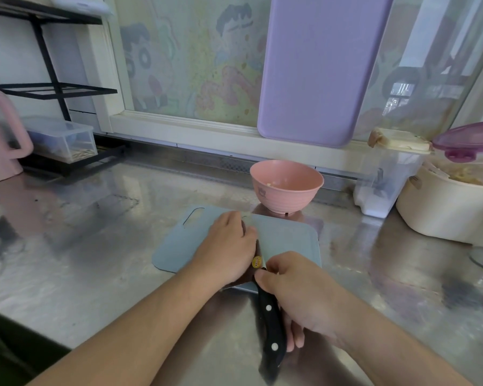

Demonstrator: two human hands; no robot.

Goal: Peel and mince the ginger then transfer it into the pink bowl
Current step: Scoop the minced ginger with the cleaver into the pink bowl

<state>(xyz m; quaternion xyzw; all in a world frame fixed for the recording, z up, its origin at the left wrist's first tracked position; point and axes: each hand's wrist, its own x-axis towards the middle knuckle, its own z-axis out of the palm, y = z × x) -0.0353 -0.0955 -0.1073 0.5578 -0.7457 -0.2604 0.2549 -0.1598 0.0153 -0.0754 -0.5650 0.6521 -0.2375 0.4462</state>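
A pink bowl (286, 190) stands just beyond the blue cutting board (290, 240) and has a few pale ginger bits (273, 184) inside. My right hand (293, 296) grips the black handle of a knife (271, 324), whose blade stands on edge across the board. My left hand (226, 249) lies with its fingers against the left face of the blade, near a yellow sticker (257, 262). No ginger shows on the board; the part under my left hand is hidden.
A lilac board (318, 71) leans on the window behind the bowl. At right are a clear lidded container (385, 179) and a cream pot (452, 207) with a purple lid. A pink jug (0, 146) and a black rack (56, 90) stand at left on the steel counter (95, 246).
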